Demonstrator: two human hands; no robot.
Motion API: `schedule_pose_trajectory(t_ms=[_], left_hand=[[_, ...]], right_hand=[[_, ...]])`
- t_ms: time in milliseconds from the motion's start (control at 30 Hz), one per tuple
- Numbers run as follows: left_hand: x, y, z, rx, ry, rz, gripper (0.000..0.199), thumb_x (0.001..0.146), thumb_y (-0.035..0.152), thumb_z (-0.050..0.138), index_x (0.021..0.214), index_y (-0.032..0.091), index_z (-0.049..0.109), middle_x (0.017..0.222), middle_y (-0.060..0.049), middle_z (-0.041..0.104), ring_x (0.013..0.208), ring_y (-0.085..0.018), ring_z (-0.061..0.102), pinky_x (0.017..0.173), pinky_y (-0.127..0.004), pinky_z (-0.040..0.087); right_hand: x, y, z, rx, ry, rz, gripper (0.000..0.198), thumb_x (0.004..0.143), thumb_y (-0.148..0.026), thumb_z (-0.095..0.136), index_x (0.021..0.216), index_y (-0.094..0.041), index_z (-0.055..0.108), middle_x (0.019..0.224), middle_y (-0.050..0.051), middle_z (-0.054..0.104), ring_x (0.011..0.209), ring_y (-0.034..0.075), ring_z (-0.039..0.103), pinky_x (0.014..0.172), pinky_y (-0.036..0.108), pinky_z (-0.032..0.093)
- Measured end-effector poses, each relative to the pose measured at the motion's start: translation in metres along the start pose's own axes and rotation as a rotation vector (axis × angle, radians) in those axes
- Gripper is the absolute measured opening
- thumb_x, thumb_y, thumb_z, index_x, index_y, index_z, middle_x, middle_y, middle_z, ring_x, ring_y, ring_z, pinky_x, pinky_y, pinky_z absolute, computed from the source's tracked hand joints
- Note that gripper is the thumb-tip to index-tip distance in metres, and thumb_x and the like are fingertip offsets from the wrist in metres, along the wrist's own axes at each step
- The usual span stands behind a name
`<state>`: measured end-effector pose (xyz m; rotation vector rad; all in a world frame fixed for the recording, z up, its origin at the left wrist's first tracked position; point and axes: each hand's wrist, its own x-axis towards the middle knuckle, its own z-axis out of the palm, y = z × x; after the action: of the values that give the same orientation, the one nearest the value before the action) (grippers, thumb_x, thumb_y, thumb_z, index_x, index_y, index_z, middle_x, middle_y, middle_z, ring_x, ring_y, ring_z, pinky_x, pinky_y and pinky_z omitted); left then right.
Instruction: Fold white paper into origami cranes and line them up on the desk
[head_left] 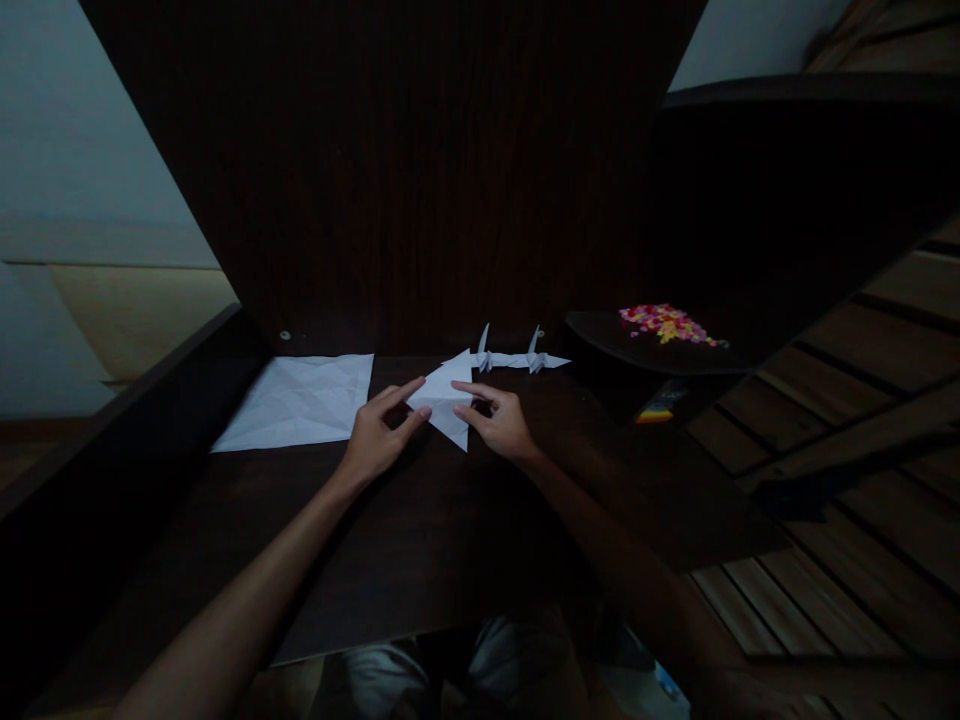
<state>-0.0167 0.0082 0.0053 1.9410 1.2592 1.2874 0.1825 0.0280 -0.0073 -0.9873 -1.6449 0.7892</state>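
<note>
A folded piece of white paper (447, 400), pointed at its top and bottom, is held over the dark desk between my two hands. My left hand (381, 428) pinches its left corner with thumb and forefinger. On the right edge, the thumb and forefinger of my right hand (501, 420) grip the paper. Just behind it lie folded white paper figures (517, 361) with thin upright points, in a row. A creased white sheet (300, 402) lies flat to the left of my left hand.
A dark upright panel (420, 180) rises behind the desktop (360, 560). At the right, a curved shelf (600, 335) carries a heap of small pink, red and yellow pieces (666, 323). A raised dark board (135, 400) borders the left side.
</note>
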Motion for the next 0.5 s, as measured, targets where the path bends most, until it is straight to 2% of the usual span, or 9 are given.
schedule_pose_trajectory(t_ms=[167, 300, 400, 500], left_hand=[[-0.001, -0.001, 0.0, 0.107, 0.073, 0.113, 0.034, 0.083, 0.036, 0.061, 0.112, 0.02, 0.067, 0.095, -0.007, 0.069, 0.081, -0.019, 0.062, 0.077, -0.032, 0.049], [-0.002, -0.004, 0.0, 0.162, 0.094, 0.253, 0.021, 0.085, 0.031, 0.06, 0.098, 0.02, 0.072, 0.087, -0.006, 0.069, 0.078, -0.018, 0.063, 0.072, -0.032, 0.05], [-0.002, -0.006, 0.001, 0.22, 0.117, 0.303, 0.018, 0.085, 0.029, 0.06, 0.092, 0.018, 0.073, 0.083, -0.006, 0.066, 0.076, -0.018, 0.062, 0.068, -0.031, 0.051], [-0.002, -0.009, 0.003, 0.265, 0.052, 0.367, 0.017, 0.086, 0.025, 0.058, 0.09, 0.015, 0.071, 0.087, -0.007, 0.067, 0.08, -0.018, 0.063, 0.072, -0.031, 0.052]], right_hand=[[-0.002, -0.006, 0.0, -0.145, 0.066, -0.103, 0.028, 0.078, -0.029, 0.066, 0.105, -0.021, 0.07, 0.086, 0.006, 0.067, 0.074, 0.017, 0.058, 0.073, 0.032, 0.049], [-0.003, -0.011, 0.0, -0.281, 0.162, -0.26, 0.015, 0.081, -0.025, 0.064, 0.093, -0.024, 0.073, 0.083, 0.004, 0.061, 0.081, 0.018, 0.056, 0.077, 0.035, 0.048], [-0.003, -0.013, -0.001, -0.39, 0.252, -0.376, 0.008, 0.079, -0.023, 0.067, 0.083, -0.024, 0.074, 0.087, 0.006, 0.056, 0.087, 0.02, 0.053, 0.077, 0.037, 0.048], [-0.004, -0.011, -0.001, -0.456, 0.191, -0.468, 0.009, 0.081, -0.021, 0.064, 0.08, -0.023, 0.073, 0.089, 0.006, 0.059, 0.09, 0.021, 0.052, 0.079, 0.038, 0.047]])
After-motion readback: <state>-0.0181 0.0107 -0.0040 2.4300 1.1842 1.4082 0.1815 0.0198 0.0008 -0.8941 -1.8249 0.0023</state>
